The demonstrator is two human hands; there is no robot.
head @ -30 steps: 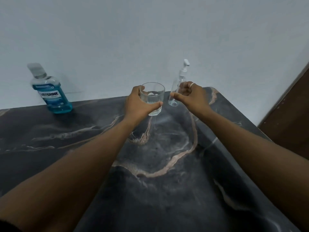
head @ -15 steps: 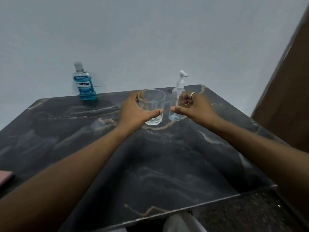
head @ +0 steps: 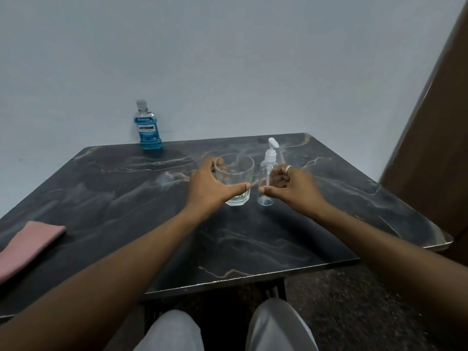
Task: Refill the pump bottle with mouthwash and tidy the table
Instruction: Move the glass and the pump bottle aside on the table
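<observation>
A blue mouthwash bottle with a clear cap stands at the back edge of the dark marble table, against the wall. Near the middle of the table a clear glass tumbler stands beside a small clear pump bottle with a white pump head. My left hand grips the tumbler, thumb across its front and fingers behind it. My right hand, a ring on one finger, curls round the pump bottle, thumb tip in front of its lower part. Both containers stand upright on the table.
A folded pink cloth lies at the table's left front edge. A brown wooden panel rises to the right of the table. My knees in light trousers show below the front edge. A plain wall stands behind.
The view has pulled back and tilted down, bringing the whole table, the cloth and my knees into sight. My hands stay at the tumbler and the pump bottle.
</observation>
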